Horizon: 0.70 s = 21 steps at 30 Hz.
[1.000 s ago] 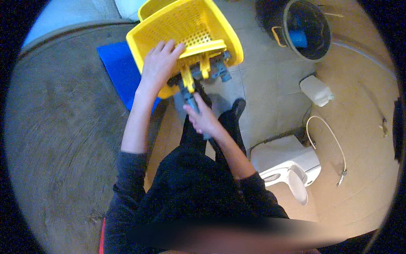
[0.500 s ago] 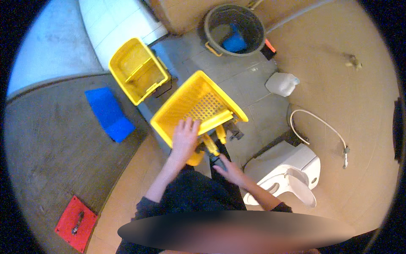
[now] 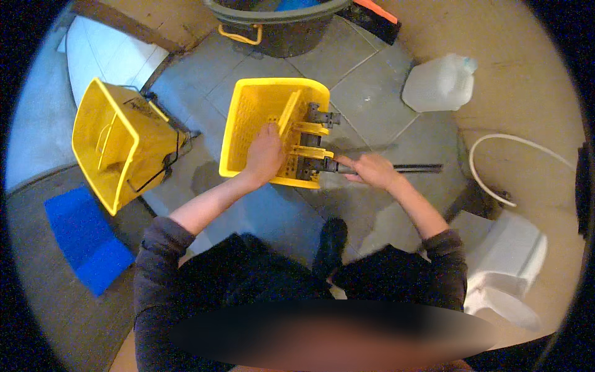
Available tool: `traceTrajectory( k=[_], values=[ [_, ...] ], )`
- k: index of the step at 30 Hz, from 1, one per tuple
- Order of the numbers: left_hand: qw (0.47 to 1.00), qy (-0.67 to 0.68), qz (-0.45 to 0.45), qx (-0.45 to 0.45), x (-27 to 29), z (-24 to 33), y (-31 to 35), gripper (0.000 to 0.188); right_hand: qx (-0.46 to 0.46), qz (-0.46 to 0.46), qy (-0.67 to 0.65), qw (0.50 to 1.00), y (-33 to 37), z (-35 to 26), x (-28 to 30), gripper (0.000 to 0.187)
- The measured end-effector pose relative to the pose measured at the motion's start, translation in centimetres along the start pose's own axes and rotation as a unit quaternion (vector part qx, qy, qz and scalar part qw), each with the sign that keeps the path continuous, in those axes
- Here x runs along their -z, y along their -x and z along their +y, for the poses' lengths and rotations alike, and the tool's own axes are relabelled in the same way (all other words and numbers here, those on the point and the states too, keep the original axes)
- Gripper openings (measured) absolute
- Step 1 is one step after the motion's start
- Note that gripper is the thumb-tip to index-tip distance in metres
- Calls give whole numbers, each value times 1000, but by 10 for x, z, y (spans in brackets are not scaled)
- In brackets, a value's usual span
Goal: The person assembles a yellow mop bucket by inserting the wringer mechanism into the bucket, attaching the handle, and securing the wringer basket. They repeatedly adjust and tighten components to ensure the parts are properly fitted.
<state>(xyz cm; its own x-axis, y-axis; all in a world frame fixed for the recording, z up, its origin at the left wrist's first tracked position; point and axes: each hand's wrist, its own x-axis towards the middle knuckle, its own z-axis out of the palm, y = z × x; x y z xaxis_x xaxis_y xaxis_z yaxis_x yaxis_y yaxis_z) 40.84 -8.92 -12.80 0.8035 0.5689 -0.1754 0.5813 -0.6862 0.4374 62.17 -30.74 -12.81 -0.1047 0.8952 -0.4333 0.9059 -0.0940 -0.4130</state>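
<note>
Tilted on its side in front of me is a yellow mop wringer [image 3: 230, 139] with perforated walls, a yellow press plate and dark hinge parts. My left hand [image 3: 266, 154] reaches inside it, closed against the press plate; its fingertips are partly hidden. On the right, my right hand [image 3: 372, 170] grips the wringer's dark lever handle [image 3: 421, 167], the forefinger pointing along it toward the hinge. A yellow mop bucket [image 3: 127, 142] with a divider and a wire handle stands to the left, apart from both hands.
A large dark tub [image 3: 279, 37] with a yellow handle stands at the far side, beside a black and orange brush-like piece [image 3: 375, 22]. A translucent jug [image 3: 439, 84], a white hose [image 3: 496, 141] and a toilet [image 3: 511, 254] line the right. A blue folded panel [image 3: 87, 239] lies left.
The wringer has turned, its handle side now facing right, and my right hand has swung out to the right with the lever. My view has shifted nearer the floor.
</note>
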Motion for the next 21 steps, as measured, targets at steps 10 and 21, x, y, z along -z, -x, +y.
traceTrajectory(
  k=[10, 21],
  values=[
    [956, 279, -65, 68, -73, -78, -15, 44, 99, 12, -102, 990, -48, 74, -67, 56],
    [996, 87, -26, -16, -26, -17, -12, 84, -75, 158, -564, 807, -108, 80, -58, 52]
  ],
)
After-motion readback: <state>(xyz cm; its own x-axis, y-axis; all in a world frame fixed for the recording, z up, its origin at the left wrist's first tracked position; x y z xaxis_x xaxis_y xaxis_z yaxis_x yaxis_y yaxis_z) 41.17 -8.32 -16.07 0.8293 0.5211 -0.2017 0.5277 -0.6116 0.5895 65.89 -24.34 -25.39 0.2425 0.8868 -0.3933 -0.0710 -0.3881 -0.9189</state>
